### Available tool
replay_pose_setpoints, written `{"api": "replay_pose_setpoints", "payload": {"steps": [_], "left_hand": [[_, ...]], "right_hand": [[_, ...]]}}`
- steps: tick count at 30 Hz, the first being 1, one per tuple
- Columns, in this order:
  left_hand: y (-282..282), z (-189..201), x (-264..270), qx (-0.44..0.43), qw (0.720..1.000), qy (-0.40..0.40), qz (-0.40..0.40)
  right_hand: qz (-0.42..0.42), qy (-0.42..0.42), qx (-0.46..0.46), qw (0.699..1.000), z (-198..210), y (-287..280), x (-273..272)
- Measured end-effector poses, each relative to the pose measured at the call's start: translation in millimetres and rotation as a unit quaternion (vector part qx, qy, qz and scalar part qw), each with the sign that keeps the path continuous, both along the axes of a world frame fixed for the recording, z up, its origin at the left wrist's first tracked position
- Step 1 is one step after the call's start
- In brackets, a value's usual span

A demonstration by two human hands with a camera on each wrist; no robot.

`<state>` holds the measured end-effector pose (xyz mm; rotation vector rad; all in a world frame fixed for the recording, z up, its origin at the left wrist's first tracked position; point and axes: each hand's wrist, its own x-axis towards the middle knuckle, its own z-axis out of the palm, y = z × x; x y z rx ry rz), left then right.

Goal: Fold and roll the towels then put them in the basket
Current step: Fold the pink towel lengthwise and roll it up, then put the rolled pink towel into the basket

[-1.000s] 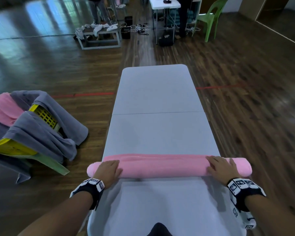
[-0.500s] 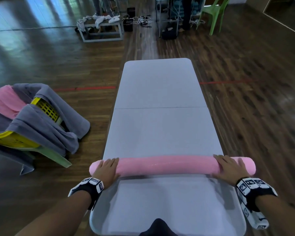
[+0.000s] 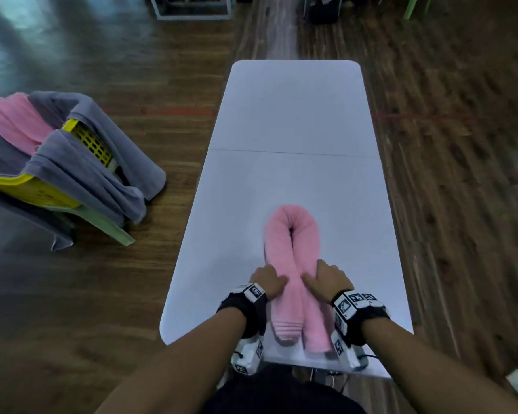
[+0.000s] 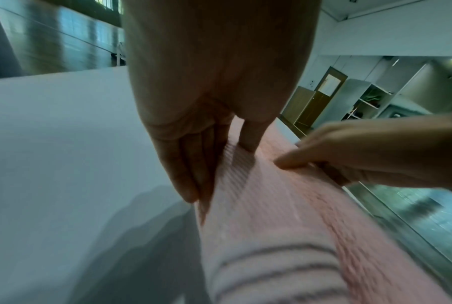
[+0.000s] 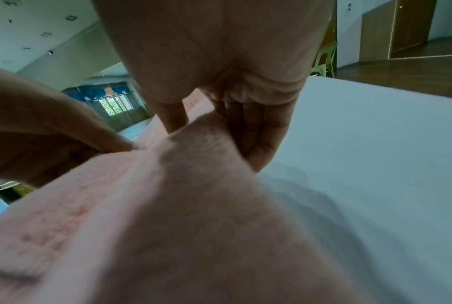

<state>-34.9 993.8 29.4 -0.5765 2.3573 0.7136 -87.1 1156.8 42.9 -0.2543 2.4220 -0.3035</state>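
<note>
A pink towel (image 3: 290,222), rolled into a long tube, lies on the white table (image 3: 296,109) bent double into a narrow U. Its bend points away from me and both ends reach the near edge. My left hand (image 3: 268,280) grips the left limb, thumb on top and fingers down its side (image 4: 193,164). My right hand (image 3: 326,279) grips the right limb the same way (image 5: 245,127). The two limbs are pressed together between my hands. The striped end of the towel (image 4: 271,267) shows in the left wrist view. The yellow basket (image 3: 87,141) stands to the left of the table.
The basket rests on a green chair (image 3: 108,231) and is draped with grey towels (image 3: 81,177) and a pink one (image 3: 12,121). Wooden floor surrounds the table. A metal frame (image 3: 192,10) and a green chair leg (image 3: 410,7) stand far back.
The straight roll that lay across the table has been bent in half. Both hands swung its ends toward me and came together at the near edge.
</note>
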Motion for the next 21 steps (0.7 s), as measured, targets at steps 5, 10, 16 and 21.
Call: {"api": "replay_pose_setpoints", "payload": {"steps": [5,10,16,21], "left_hand": [[13.1,-7.9,19.1,0.021,0.999,0.022,0.04],[38.0,-5.3,45.2,0.111,0.994,0.013,-0.006],[-9.4,3.9,112.4,0.177,0.984,-0.005,-0.024],[-126.7,-2.8,228.2,0.15,0.985,-0.048,0.067]], "right_hand": [[-0.065,0.021,-0.003,0.998,1.6,-9.6,-0.8],[-0.05,0.033,0.05,0.997,-3.8,-58.1,6.7],[0.059,0.117,0.087,0.987,-11.2,-99.1,6.8],[0.117,0.118,0.018,0.986,-2.5,-167.8,9.5]]}}
